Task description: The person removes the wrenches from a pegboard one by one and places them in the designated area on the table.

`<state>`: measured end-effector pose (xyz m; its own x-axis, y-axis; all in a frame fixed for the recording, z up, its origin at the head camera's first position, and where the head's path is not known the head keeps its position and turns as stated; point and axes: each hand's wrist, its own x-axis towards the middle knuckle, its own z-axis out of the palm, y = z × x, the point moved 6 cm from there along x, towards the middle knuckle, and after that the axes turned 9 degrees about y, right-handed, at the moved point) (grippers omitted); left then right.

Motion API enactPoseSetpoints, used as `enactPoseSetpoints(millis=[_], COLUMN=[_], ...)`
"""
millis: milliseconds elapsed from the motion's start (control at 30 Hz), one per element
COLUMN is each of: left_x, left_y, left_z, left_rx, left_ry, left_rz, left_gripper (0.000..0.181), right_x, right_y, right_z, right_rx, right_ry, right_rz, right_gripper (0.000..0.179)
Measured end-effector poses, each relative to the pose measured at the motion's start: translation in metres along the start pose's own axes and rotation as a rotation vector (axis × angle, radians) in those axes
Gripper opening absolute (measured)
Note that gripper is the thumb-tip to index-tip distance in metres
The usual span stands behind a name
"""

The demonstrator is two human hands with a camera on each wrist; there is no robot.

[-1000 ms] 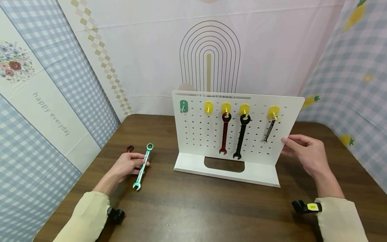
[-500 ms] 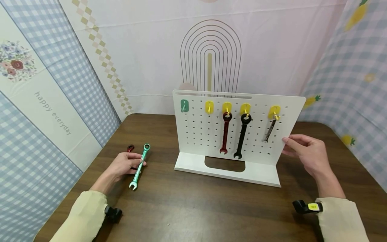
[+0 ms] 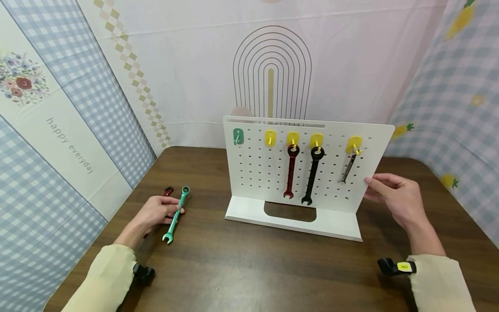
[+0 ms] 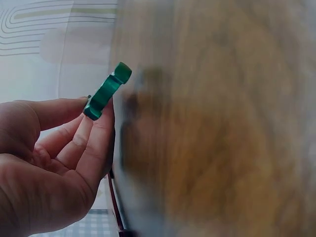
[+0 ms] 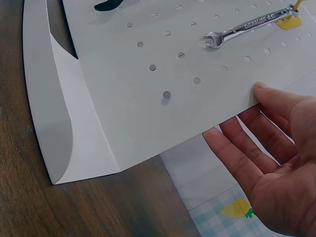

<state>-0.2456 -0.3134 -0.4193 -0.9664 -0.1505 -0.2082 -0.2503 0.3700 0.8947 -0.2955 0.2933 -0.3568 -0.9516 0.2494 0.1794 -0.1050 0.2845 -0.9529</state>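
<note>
My left hand (image 3: 153,213) pinches a green combination wrench (image 3: 174,219) by its shaft, thumb on one side and fingers on the other. The wrench's open end points toward me and its ring end away. In the left wrist view, the open end of this green wrench (image 4: 104,94) faces the camera. Behind that hand lies a dark red wrench (image 3: 168,190), mostly hidden by it. At the right, my right hand (image 3: 401,199) grips the side edge of a white pegboard (image 3: 370,160), thumb on the front face and fingers behind, as the right wrist view shows.
On the board hang a red wrench (image 3: 290,173), a black wrench (image 3: 311,180) and a small silver wrench (image 3: 348,168), each from a yellow hook. A green hook (image 3: 238,136) and another yellow hook (image 3: 270,138) sit farther left. The board stands on a brown wooden table (image 3: 241,268).
My left hand has moved a little to the left, carrying the green wrench with it. The right hand stays on the board's edge, and the hanging wrenches have not moved.
</note>
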Motion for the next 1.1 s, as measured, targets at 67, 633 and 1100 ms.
enactPoseSetpoints(millis=[67,633,1100], left_x=[0.0001,0.0017,0.0037], left_y=[-0.0005,-0.0005,-0.0032], left_z=[-0.001,-0.0064,-0.01], left_rx=[0.003,0.063,0.116], left_ry=[0.006,0.036,0.068], left_rz=[-0.007,-0.018,-0.019], left_gripper=[0.034,0.036,0.036], right_x=[0.0004,0.0008,0.002], right_y=[0.0003,0.0004,0.0002], right_z=[0.0001,0.0005,-0.0003], right_rx=[-0.024,0.068,0.052], right_ry=[0.005,-0.007,-0.006], right_rz=[-0.001,0.008,0.02], right_gripper=[0.046,0.038,0.04])
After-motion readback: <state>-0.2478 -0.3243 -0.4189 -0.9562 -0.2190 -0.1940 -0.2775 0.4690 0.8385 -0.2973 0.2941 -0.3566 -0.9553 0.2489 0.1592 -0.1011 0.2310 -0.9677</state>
